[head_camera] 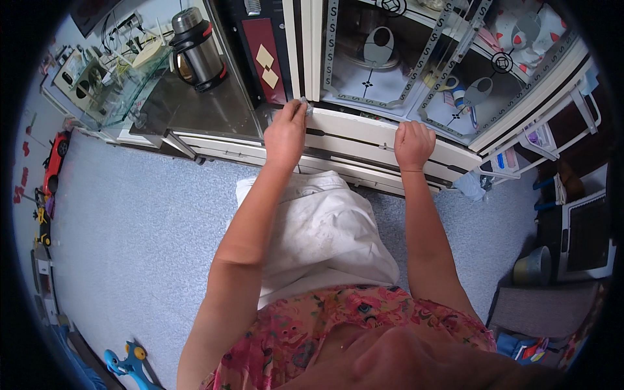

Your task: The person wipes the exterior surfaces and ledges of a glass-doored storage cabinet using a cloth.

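Observation:
My left hand (286,136) is at the left end of a white drawer front (351,127), below the cabinet's glass doors. Its fingers pinch a small crumpled greyish piece (305,103), perhaps cloth or plastic. My right hand (414,145) has its fingers curled over the top edge of the same drawer front, farther right. A narrow dark gap behind that edge shows the drawer slightly out, its contents mostly hidden. Between my forearms, white stained fabric (321,229) spreads below the drawers.
A steel vacuum jug (197,53) stands on the dark countertop (209,109) at left, beside a glass shelf (141,87) with a router. Glass cabinet doors (375,58) rise above the drawer. A white rack (560,126) stands right; a red toy car (56,158) lies far left.

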Available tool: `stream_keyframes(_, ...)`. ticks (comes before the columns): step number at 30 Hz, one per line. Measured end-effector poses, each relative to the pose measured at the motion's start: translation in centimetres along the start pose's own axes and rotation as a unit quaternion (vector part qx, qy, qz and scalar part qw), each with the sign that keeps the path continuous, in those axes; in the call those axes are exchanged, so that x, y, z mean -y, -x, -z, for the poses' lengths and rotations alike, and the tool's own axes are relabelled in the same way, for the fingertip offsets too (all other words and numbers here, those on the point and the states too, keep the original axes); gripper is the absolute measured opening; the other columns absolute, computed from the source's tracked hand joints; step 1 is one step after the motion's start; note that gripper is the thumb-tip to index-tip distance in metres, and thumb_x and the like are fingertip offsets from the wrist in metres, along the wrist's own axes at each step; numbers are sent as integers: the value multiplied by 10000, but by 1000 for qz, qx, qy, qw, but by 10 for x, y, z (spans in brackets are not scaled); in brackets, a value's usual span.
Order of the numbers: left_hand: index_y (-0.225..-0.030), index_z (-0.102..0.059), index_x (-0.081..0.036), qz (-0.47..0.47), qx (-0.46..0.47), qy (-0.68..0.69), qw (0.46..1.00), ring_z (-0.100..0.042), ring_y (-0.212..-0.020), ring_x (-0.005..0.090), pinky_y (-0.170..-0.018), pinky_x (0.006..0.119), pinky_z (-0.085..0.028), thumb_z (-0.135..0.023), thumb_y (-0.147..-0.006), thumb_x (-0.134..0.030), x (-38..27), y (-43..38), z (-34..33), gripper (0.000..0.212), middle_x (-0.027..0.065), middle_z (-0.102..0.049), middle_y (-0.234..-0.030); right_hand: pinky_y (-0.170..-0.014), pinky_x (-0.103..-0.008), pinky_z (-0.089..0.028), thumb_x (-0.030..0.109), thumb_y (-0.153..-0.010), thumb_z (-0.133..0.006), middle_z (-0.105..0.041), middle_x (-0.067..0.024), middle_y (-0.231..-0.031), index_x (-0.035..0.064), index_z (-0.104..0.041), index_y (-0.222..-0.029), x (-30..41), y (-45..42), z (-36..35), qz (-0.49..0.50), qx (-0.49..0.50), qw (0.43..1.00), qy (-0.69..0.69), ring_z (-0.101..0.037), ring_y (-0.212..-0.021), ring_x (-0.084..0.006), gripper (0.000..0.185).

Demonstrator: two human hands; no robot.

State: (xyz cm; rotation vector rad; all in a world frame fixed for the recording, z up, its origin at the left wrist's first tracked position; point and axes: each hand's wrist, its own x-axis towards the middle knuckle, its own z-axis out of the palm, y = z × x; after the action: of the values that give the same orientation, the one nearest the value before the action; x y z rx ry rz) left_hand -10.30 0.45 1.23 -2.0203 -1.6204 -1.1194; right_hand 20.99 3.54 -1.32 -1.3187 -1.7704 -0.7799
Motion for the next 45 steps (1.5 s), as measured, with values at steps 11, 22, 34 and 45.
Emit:
stream_keyframes(11,-1217,-701,-43,-84,93,139,982,-688,-1040,302,-810,422,-595,-657,-907,-137,-121,-10,-38,327,90,-671,-1222,-753,-428,-421,214,-923,-684,-598,-41,-787,123,-652,-799,-3,-1,-2,-1,6,1000,-13,-592,-784,-266,157)
stream_keyframes(22,-1316,-683,-92,-32,46,12,998,-686,-1069,265,-796,401,-607,-644,-910,-115,-36,3,-14,408,63,-657,-1320,-747,-426,-420,206,-908,-691,-591,-34,-782,120,-644,-794,-1,2,-2,3,-6,1000,-6,-584,-780,-264,151)
stream_keyframes(34,-1279,-692,-86,-35,64,61,996,-695,-1088,323,-880,443,-597,-648,-957,-163,-68,4,-33,335,109,-676,-1324,-742,-430,-422,199,-904,-692,-595,-34,-780,117,-644,-781,1,-2,0,-2,-9,1000,-21,-590,-784,-264,155)
stream_keyframes(45,-1269,-700,-84,-51,99,86,990,-686,-1044,284,-826,409,-601,-631,-908,-97,-103,-5,-28,368,70,-674,-1260,-743,-429,-425,210,-902,-702,-594,-40,-776,118,-639,-775,-1,0,-1,2,-13,1000,-16,-593,-782,-268,169)
